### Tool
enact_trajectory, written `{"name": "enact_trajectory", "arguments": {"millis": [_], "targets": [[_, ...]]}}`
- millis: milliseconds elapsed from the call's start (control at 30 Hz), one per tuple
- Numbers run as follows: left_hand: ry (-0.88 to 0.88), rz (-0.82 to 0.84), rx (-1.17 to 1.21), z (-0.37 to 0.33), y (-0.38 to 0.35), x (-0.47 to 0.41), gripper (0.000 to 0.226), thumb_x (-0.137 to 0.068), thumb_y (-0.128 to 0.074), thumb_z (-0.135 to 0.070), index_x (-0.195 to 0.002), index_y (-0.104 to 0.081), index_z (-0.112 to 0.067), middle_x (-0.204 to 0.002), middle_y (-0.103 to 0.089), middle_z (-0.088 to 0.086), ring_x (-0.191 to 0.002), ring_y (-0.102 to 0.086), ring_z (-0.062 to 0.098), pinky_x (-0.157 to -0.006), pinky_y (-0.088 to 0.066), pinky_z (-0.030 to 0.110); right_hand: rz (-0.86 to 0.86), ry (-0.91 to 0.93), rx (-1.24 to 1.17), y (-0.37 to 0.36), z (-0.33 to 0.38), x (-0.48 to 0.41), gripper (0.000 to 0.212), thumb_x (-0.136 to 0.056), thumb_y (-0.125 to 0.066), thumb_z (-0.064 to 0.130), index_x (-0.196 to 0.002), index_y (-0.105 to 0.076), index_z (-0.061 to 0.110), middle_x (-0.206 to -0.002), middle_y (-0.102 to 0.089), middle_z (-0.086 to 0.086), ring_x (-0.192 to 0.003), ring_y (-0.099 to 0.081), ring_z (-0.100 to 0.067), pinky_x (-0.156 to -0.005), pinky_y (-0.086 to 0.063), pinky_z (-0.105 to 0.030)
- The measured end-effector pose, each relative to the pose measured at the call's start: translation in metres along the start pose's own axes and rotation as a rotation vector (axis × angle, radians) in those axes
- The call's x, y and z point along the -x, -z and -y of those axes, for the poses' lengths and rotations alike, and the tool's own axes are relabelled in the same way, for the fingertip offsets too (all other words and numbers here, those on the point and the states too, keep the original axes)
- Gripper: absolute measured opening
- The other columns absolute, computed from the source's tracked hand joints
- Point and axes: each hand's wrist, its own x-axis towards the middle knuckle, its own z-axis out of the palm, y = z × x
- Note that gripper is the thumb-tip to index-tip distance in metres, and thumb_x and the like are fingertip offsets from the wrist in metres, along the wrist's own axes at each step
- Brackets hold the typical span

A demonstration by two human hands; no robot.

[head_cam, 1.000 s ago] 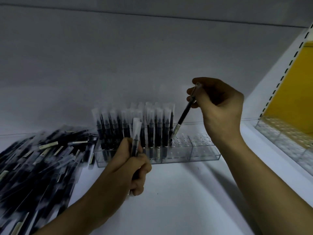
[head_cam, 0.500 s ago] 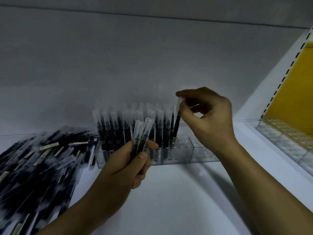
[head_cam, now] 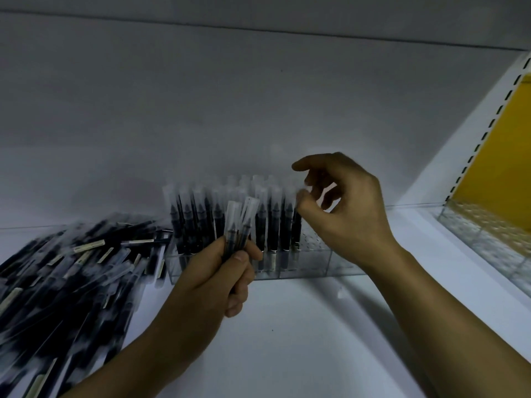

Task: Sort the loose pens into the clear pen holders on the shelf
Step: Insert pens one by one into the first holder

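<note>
A clear pen holder (head_cam: 313, 264) stands on the white shelf, its left part filled with upright black pens in clear sleeves (head_cam: 218, 216). My left hand (head_cam: 209, 280) grips a few sleeved pens (head_cam: 240, 222) upright in front of the holder. My right hand (head_cam: 344, 211) hovers at the top of the rightmost standing pen (head_cam: 296, 228). Its index finger is lifted and its thumb tip lies beside the pen's sleeve, with no clear pinch. A large pile of loose black pens (head_cam: 71, 271) lies on the shelf at the left.
The holder's right-hand holes (head_cam: 311, 242) have no pens in them. Another clear holder (head_cam: 488, 242) sits at the far right beyond a slotted white upright (head_cam: 474, 150), with a yellow panel (head_cam: 505, 150) behind it. The grey back wall rises close behind the pens.
My right hand lowered a pen into the holder next to the filled rows, and its fingers have now loosened from the pen's top. My left hand fanned out the pens it holds.
</note>
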Motion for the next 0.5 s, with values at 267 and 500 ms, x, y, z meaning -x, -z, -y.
{"name": "enact_trajectory", "arguments": {"millis": [267,500], "targets": [[-0.116,0.015,-0.164,-0.001,-0.004,0.005,0.021,-0.089,-0.048,-0.028,-0.088,-0.069,-0.028,-0.061,-0.046,-0.003,-0.053,-0.039,0.010,-0.051,-0.036,0.024,0.222,-0.069,-0.519,-0.003,0.026,0.010,0.018,-0.086,-0.076,0.020,-0.104,-0.073,0.017,-0.085,-0.075,0.000,-0.048,-0.057,-0.033,-0.040,-0.049,-0.042],[-0.120,0.032,-0.264,-0.004,-0.005,0.007,0.023,-0.089,-0.044,-0.035,-0.089,-0.067,-0.035,-0.062,-0.055,0.001,-0.051,-0.046,0.013,-0.048,-0.039,0.020,0.240,-0.179,-0.656,-0.007,0.027,0.009,0.016,-0.081,-0.080,0.012,-0.097,-0.074,0.015,-0.081,-0.077,-0.002,-0.048,-0.056,-0.046,-0.040,-0.049,-0.029]]}}
